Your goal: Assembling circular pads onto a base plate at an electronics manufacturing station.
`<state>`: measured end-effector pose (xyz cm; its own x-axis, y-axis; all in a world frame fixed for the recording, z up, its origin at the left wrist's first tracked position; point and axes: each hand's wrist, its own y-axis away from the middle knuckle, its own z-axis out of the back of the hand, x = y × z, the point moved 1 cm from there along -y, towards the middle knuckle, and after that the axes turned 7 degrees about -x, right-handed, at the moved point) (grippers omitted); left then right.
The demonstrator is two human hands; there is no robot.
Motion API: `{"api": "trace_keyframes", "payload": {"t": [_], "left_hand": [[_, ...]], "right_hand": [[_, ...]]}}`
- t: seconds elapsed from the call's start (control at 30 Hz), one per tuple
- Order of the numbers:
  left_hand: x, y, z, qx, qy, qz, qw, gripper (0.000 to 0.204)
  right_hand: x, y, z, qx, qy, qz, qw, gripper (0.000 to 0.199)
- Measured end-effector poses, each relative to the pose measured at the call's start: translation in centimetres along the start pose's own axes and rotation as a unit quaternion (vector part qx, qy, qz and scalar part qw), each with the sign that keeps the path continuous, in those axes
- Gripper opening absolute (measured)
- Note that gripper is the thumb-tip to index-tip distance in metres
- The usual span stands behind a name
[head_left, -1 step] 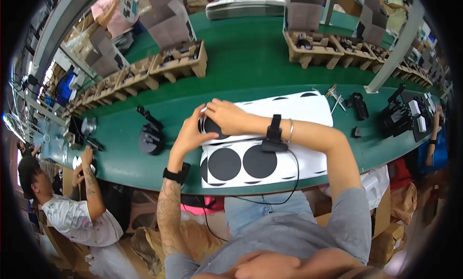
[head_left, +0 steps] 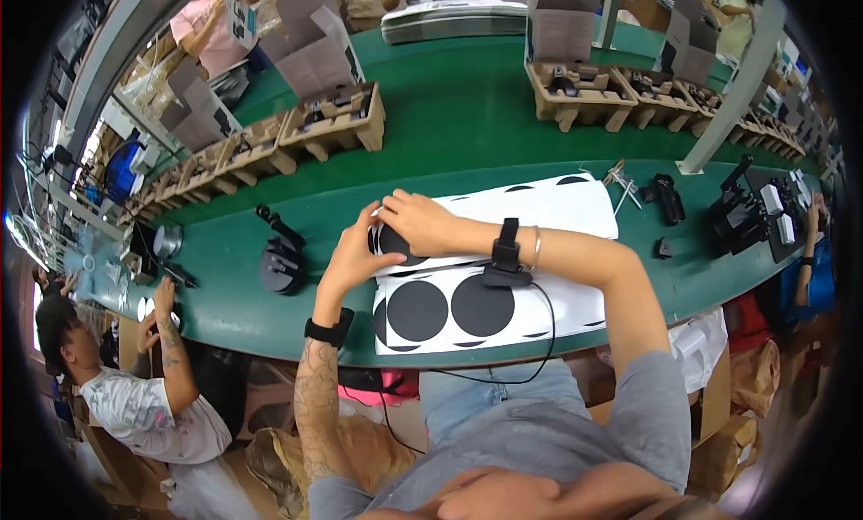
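Two white sheets (head_left: 539,293) with round black stickers (head_left: 417,311) lie on the green bench in front of me, one partly over the other. At the left end of the farther sheet, my left hand (head_left: 349,257) curls round a black disc (head_left: 395,241), its thumb along the near edge. My right hand (head_left: 421,223) reaches in from the right over the same disc. Its fingers are bent together, meeting the left fingertips at the far edge. Whatever lies between those fingertips is hidden. A black stand with a round base (head_left: 282,266) rests left of my left hand.
Cardboard pulp trays (head_left: 334,129) with black parts and raised lids line the far bench on both sides. Right of the sheets are a black device (head_left: 665,199), a small black part (head_left: 663,248) and thin sticks (head_left: 623,183). A grey post (head_left: 733,97) rises at right. Co-workers sit either side.
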<state>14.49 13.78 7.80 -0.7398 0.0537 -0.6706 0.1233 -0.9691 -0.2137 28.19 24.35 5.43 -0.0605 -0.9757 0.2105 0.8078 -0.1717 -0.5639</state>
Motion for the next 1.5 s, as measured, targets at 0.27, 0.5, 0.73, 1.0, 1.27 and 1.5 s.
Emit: {"api": "trace_keyframes", "payload": {"t": [0.27, 0.5, 0.73, 1.0, 1.27, 1.5], "left_hand": [[1.3, 1.7, -0.6, 0.044, -0.047, 0.039, 0.997, 0.085], [-0.1, 3.5, -1.7, 0.053, -0.148, 0.041, 0.987, 0.047], [-4.2, 8.0, 0.4, -0.255, -0.174, -0.069, 0.949, 0.041], [8.9, 11.0, 7.7, -0.295, -0.219, 0.089, 0.926, 0.09], [12.1, 8.2, 10.6, -0.137, -0.143, 0.094, 0.976, 0.103], [6.2, 14.1, 7.3, -0.497, 0.192, 0.174, 0.828, 0.077]], "right_hand": [[-0.6, 1.1, -0.7, -0.147, -0.185, -0.025, 0.971, 0.022], [-5.2, 2.8, -1.1, -0.454, -0.353, -0.3, 0.761, 0.025], [-4.6, 4.3, 0.7, -0.381, -0.408, -0.295, 0.776, 0.024], [-2.8, 3.1, 1.3, -0.352, -0.375, -0.207, 0.833, 0.021], [1.6, 3.1, 5.6, -0.243, -0.407, -0.16, 0.866, 0.026], [6.1, 5.9, 8.2, -0.137, -0.472, -0.228, 0.841, 0.016]]}}
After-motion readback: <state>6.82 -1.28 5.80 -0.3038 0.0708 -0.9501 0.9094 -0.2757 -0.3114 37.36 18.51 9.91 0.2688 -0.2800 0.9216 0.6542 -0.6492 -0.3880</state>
